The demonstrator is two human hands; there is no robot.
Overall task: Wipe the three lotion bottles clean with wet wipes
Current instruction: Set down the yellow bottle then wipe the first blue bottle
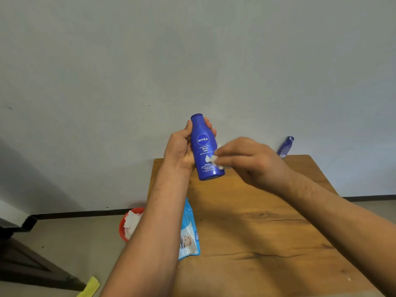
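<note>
A dark blue lotion bottle [204, 147] with a white round logo is held upright above the far edge of the wooden table [257, 228]. My left hand [182, 151] grips it from behind and from the left. My right hand [246, 159] pinches a small crumpled white wet wipe [215, 160] against the lower right side of the bottle's label. A second dark blue bottle [285, 146] stands at the table's far right corner, next to the wall. No third bottle is visible.
A light blue wet-wipe pack [189, 232] lies at the table's left edge, partly under my left forearm. On the floor to the left sits a red bin [124, 224] holding used white wipes. A yellow strip [90, 287] and dark furniture [25, 254] lie at lower left.
</note>
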